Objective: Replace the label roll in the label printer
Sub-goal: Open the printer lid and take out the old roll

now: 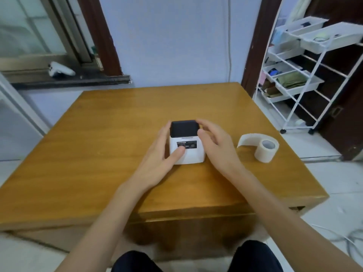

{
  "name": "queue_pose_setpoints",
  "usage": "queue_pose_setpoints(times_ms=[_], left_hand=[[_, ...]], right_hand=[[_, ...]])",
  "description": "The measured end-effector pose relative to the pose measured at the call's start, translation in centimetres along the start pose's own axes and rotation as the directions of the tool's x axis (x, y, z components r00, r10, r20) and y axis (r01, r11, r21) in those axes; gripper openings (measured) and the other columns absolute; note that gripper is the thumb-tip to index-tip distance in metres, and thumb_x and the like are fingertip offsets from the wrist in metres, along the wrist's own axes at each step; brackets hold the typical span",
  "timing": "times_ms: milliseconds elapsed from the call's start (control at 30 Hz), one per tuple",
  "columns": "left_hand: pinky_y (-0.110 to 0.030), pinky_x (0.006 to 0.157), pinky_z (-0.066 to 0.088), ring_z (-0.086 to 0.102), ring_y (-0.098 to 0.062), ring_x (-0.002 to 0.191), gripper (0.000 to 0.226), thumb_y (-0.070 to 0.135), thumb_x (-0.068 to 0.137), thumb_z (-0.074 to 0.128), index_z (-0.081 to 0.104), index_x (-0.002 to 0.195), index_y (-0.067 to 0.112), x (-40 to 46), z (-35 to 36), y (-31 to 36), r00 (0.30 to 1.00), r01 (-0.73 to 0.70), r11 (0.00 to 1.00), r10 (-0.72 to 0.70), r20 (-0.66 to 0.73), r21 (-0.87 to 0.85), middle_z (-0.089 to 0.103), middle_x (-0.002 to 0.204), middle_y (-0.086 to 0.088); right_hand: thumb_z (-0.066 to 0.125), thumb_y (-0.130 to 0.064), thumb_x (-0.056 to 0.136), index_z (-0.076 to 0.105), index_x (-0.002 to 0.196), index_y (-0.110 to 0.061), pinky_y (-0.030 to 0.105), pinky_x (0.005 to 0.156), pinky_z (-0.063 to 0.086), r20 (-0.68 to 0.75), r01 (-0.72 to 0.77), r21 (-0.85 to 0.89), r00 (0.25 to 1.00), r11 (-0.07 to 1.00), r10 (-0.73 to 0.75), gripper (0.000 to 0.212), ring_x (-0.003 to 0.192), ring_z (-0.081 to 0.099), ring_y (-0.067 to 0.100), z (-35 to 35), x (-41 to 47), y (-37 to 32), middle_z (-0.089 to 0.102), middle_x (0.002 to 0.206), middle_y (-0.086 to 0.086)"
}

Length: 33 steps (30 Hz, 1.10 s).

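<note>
A small white label printer (193,154) with a black lid stands in the middle of the wooden table (98,146). My left hand (159,160) holds its left side, fingers along the wall and the thumb pressed on the front label. My right hand (214,143) cups the right side, with the thumb against the black lid's right edge and the fingers over the lid's far corner. The lid looks closed. A white label roll (266,150) stands on end to the right of the printer, a loose strip curling off it to the left.
A white wire shelf cart (306,75) with trays stands on the floor at the right of the table. A window sill at the far left carries a white device (60,69). White cables lie on the floor at the lower right.
</note>
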<state>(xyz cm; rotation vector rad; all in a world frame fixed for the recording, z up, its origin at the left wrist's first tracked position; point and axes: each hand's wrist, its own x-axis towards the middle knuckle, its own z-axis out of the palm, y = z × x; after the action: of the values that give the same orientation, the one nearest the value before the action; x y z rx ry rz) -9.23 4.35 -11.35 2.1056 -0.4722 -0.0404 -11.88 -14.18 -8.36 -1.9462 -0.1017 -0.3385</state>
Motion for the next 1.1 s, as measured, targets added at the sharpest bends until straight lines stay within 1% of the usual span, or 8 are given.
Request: queue_pose_setpoints(times_ms=[100,200,300,467,567,800,967,1100], left_hand=[[-0.044,0.119,0.028,0.026,-0.006,0.147,0.087,0.068,0.084,0.054,0.006,0.153,0.045,0.1,0.1,0.4,1.0,0.028,0.999,-0.028,0.004,0.044,0.025,0.161,0.016],[-0.033,0.11,0.035,0.036,-0.003,0.138,0.093,0.063,0.08,0.064,0.009,0.153,0.045,0.2,0.0,0.9,0.999,0.044,0.998,-0.044,-0.005,0.054,0.031,0.156,0.021],[-0.027,0.098,0.037,0.041,0.002,0.127,0.102,0.064,0.072,0.07,0.01,0.153,0.044,0.4,-0.1,1.1,0.996,0.086,0.996,-0.086,-0.011,0.038,0.039,0.144,0.028],[-0.027,0.105,0.037,0.041,0.01,0.127,0.112,0.06,0.064,0.078,0.01,0.152,0.046,0.6,-0.2,0.9,0.992,0.124,0.992,-0.124,-0.017,-0.011,0.033,0.125,0.052],[-0.025,0.104,0.036,0.038,0.025,0.118,0.114,0.059,0.061,0.08,0.011,0.151,0.048,0.5,-0.2,0.8,0.992,0.123,0.992,-0.123,-0.022,-0.013,0.032,0.117,0.059],[-0.037,0.112,0.038,0.041,-0.002,0.133,0.119,0.059,0.057,0.084,0.009,0.149,0.052,0.0,-0.1,0.9,0.995,0.104,0.994,-0.104,0.006,0.016,0.035,0.147,0.022],[-0.032,0.106,0.039,0.044,0.005,0.124,0.126,0.057,0.051,0.085,0.003,0.147,0.058,0.0,-0.5,0.8,0.992,0.118,0.993,-0.116,0.049,-0.023,0.035,0.14,0.014],[-0.028,0.107,0.035,0.04,0.01,0.126,0.128,0.055,0.05,0.087,-0.005,0.138,0.068,0.4,-1.3,0.6,0.985,0.111,0.994,-0.108,0.131,-0.017,0.031,0.141,0.027]], right_hand=[[0.046,-0.024,0.102,0.048,0.142,-0.023,0.008,0.089,0.042,0.03,-0.124,0.123,0.992,0.985,0.121,0.04,0.102,0.053,-0.02,-0.3,-0.1,0.0,0.057,0.128,-0.014],[0.045,-0.026,0.102,0.04,0.147,-0.025,0.03,0.11,0.041,0.076,-0.201,0.117,0.978,0.973,0.193,0.046,0.126,0.05,0.001,-0.6,0.2,0.7,0.051,0.145,-0.006],[0.047,-0.02,0.101,0.045,0.145,-0.02,0.039,0.112,0.041,0.089,-0.236,0.053,0.969,0.97,0.231,0.044,0.128,0.054,0.011,-0.9,0.6,1.6,0.058,0.14,-0.002],[0.05,-0.008,0.099,0.051,0.14,-0.013,-0.001,0.087,0.04,0.069,-0.206,0.031,0.977,0.978,0.203,0.041,0.107,0.056,-0.013,-1.1,0.4,1.6,0.061,0.129,-0.008],[0.051,-0.003,0.098,0.051,0.139,-0.016,-0.001,0.083,0.043,0.089,-0.194,0.086,0.979,0.977,0.186,0.043,0.091,0.055,-0.029,-1.2,0.2,1.9,0.059,0.122,-0.013],[0.056,-0.007,0.093,0.055,0.137,-0.023,0.028,0.099,0.051,0.123,-0.217,0.048,0.97,0.975,0.21,0.046,0.102,0.066,-0.004,-1.7,0.0,2.4,0.067,0.118,-0.014],[0.058,0.001,0.089,0.054,0.133,-0.034,0.02,0.096,0.049,0.219,-0.206,0.039,0.957,0.978,0.193,0.057,0.098,0.068,0.013,-2.3,0.3,2.3,0.06,0.121,0.001],[0.062,-0.005,0.09,0.048,0.138,-0.038,0.016,0.086,0.048,0.304,-0.251,0.018,0.923,0.968,0.233,0.06,0.096,0.068,0.007,-3.1,1.0,2.0,0.067,0.115,0.005]])
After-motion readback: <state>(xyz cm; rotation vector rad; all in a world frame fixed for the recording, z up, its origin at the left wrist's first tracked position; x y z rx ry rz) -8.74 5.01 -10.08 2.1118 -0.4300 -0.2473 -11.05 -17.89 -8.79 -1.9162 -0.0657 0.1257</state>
